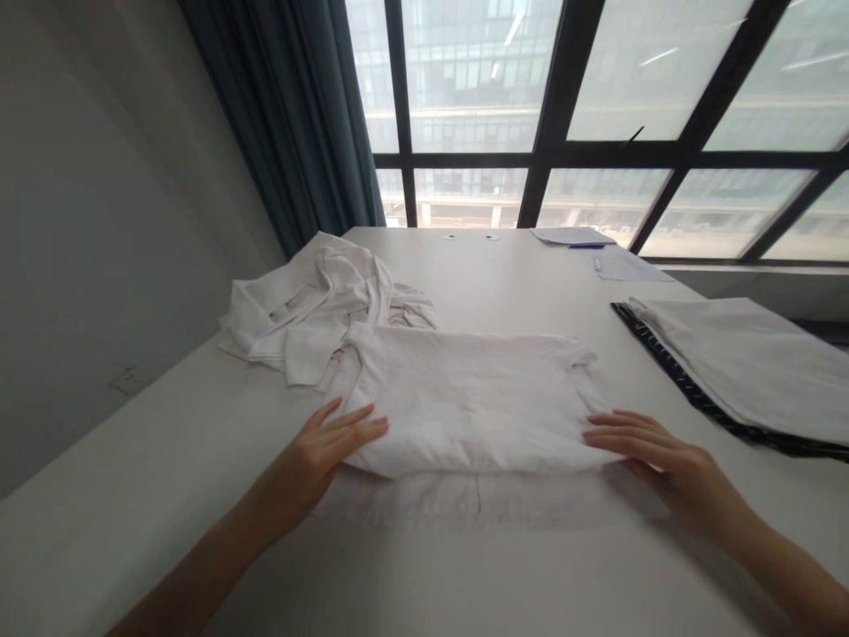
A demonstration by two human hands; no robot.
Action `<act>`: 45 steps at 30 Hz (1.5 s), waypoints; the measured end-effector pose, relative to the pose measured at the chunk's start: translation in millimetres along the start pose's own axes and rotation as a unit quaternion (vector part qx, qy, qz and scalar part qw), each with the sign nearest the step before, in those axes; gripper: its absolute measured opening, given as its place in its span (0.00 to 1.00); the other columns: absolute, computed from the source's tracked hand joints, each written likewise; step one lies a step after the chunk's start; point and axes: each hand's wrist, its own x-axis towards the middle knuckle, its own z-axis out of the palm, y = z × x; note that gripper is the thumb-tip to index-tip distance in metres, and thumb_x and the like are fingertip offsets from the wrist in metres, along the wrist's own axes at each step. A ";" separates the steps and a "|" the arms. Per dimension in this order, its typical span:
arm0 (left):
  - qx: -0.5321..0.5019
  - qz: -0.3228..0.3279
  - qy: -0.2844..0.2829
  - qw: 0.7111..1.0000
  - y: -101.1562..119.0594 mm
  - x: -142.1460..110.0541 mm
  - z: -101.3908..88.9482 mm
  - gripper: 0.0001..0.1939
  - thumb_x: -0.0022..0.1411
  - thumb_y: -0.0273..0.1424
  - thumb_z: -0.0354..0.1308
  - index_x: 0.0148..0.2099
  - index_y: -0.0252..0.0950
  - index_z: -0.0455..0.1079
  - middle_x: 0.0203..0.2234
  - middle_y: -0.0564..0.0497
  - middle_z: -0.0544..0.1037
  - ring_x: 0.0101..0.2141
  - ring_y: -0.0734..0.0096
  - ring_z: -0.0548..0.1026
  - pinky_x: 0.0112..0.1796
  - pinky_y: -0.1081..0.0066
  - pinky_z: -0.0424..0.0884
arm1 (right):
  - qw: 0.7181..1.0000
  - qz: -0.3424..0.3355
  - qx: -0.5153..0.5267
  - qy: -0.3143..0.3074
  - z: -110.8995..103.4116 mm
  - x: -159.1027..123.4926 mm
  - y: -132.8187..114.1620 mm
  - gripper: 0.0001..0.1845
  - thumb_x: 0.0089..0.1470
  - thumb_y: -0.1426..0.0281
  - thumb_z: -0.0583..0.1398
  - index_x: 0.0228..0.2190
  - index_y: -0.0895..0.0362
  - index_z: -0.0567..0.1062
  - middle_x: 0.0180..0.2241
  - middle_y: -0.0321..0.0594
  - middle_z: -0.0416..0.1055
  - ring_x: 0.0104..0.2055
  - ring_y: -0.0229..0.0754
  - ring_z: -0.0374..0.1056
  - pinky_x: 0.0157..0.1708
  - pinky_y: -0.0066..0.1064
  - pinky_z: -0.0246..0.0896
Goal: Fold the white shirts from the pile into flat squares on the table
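Note:
A folded white shirt [464,398] lies flat on the white table in front of me. Its lower edge overlaps a thinner white layer of cloth [424,500] that shows beneath it. My left hand [325,447] rests on the shirt's left edge with its fingers stretched out over the fabric. At the opposite edge is my right hand [656,456], fingers extended on top of the cloth and the thumb lower, near the side. A crumpled heap of white clothing [332,292] touches the shirt's far left corner.
On the right, a folded white cloth [749,363] sits on a black item with white marks [696,398]. Papers [570,235] and a blue pen [587,246] lie at the back of the table [491,283]. Beyond stand a blue curtain [292,115] and dark-framed windows [550,88].

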 end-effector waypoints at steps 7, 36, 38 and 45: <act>-0.030 0.009 0.013 0.999 2.2 -0.3 -19.5 0.27 0.66 0.18 0.42 0.63 0.43 0.61 0.57 0.51 0.72 0.59 0.67 0.67 0.62 0.59 0.57 | 0.999 -0.025 0.022 0.007 -18.2 4.6 -11.5 0.16 0.61 0.71 0.57 0.48 0.45 0.76 0.46 0.37 0.77 0.52 0.46 0.71 0.50 0.38 0.70; 0.088 0.151 0.091 0.980 64.2 25.7 -1.5 0.17 0.73 0.23 0.42 0.52 0.32 0.71 0.45 0.50 0.81 0.48 0.70 0.77 0.49 0.71 0.72 | 0.991 -0.112 -0.066 -0.023 32.4 13.9 -59.7 0.11 0.62 0.73 0.56 0.46 0.59 0.73 0.35 0.43 0.74 0.36 0.41 0.69 0.38 0.35 0.64; 0.101 0.163 0.106 0.976 67.8 25.8 -1.4 0.17 0.72 0.23 0.42 0.51 0.34 0.72 0.46 0.48 0.80 0.48 0.70 0.77 0.49 0.71 0.72 | 0.993 -0.113 -0.044 0.006 32.2 11.2 -59.8 0.09 0.61 0.77 0.55 0.42 0.59 0.73 0.33 0.43 0.73 0.35 0.41 0.69 0.38 0.34 0.64; 0.093 0.182 0.056 0.977 72.1 28.2 4.1 0.12 0.71 0.25 0.47 0.45 0.37 0.73 0.55 0.48 0.74 0.53 0.66 0.73 0.55 0.64 0.68 | 0.988 -0.142 -0.062 -0.020 28.9 8.4 -58.5 0.11 0.64 0.74 0.53 0.44 0.56 0.74 0.49 0.48 0.73 0.53 0.45 0.67 0.51 0.40 0.62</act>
